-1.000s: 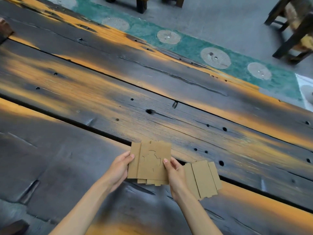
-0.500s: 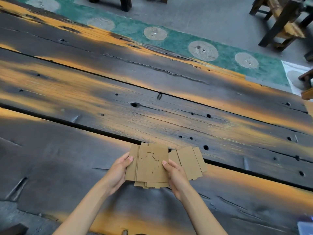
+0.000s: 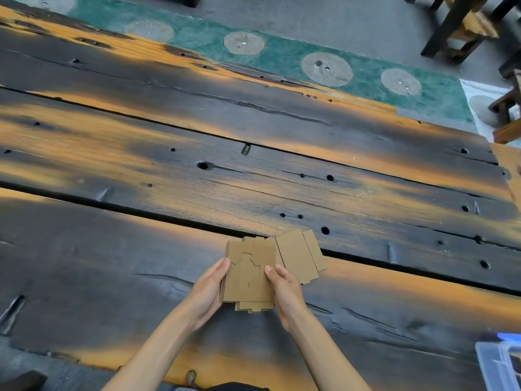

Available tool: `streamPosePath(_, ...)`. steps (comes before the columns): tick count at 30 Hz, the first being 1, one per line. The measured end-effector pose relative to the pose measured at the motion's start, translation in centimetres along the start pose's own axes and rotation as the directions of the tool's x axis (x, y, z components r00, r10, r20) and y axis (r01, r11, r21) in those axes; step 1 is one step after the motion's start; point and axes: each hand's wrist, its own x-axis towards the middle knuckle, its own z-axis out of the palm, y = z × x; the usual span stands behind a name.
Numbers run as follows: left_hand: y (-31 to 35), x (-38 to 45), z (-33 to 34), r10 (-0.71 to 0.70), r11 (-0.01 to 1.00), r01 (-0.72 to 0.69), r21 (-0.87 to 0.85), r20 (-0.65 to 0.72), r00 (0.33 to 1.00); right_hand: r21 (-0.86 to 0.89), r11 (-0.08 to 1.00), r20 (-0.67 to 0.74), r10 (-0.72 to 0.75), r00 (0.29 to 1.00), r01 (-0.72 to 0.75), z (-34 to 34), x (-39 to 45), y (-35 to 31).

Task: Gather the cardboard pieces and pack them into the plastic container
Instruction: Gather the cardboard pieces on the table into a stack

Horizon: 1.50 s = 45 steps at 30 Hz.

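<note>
1. Cardboard pieces (image 3: pixel 249 273) sit in a loose stack held between both hands just above the dark plank table (image 3: pixel 112 277), near its front edge. The biggest risk is the whole stack slipping out on the way to the container, because the edges are staggered and nothing squares them up.

2. The second bundle of cardboard (image 3: pixel 300 256) lies on the table just beside the held stack, partly tucked behind it. It could get left behind or pushed into the gap between planks (image 3: pixel 394 262), which runs right under it.

3. The plastic container (image 3: pixel 501 362) shows only as a corner at the lower right, well apart from the hands. I judge the carry a long one, and I cannot tell if it is open or how much room it has.

4. The left hand (image 3: pixel 207 294) presses flat against the stack's left edge, fingers together. A side squeeze alone may bow the thin sheets.

5. The right hand (image 3: pixel 284 292) pinches the right edge, thumb on top. Lower pieces poke out at the bottom and could drop first.
</note>
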Motion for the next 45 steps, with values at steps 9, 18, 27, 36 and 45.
streamPosePath(9, -4.4, 1.8, 1.8, -0.034, 0.968, 0.042, 0.249, -0.035, 0.999, -0.022, 0.998, -0.075, 0.054, 0.996, -0.056, -3.1, 0.4, 1.5)
streamPosePath(18, -6.2, 3.2, 0.8, -0.08, 0.986, 0.108, 0.126, -0.21, 0.974, -0.338, 0.94, -0.123, -0.081, 0.989, 0.036, -5.5, 2.8, 1.8)
streamPosePath(27, -6.8, 3.3, -1.8, -0.099, 0.991, 0.122, 0.058, -0.293, 0.951, -0.936, 0.347, -0.103, -0.413, 0.905, 0.052, -6.2, 8.6, -1.0)
streamPosePath(36, -6.6, 3.5, -2.6, -0.111, 0.991, 0.127, 0.038, -0.287, 0.951, -0.949, 0.314, -0.076, -0.339, 0.938, 0.036, -6.7, 9.3, -0.7)
streamPosePath(45, -5.8, 3.8, -2.0, -0.073, 0.994, 0.088, 0.061, -0.207, 0.976, -0.892, 0.382, 0.028, -0.489, 0.872, 0.243, -8.9, 7.1, -2.3)
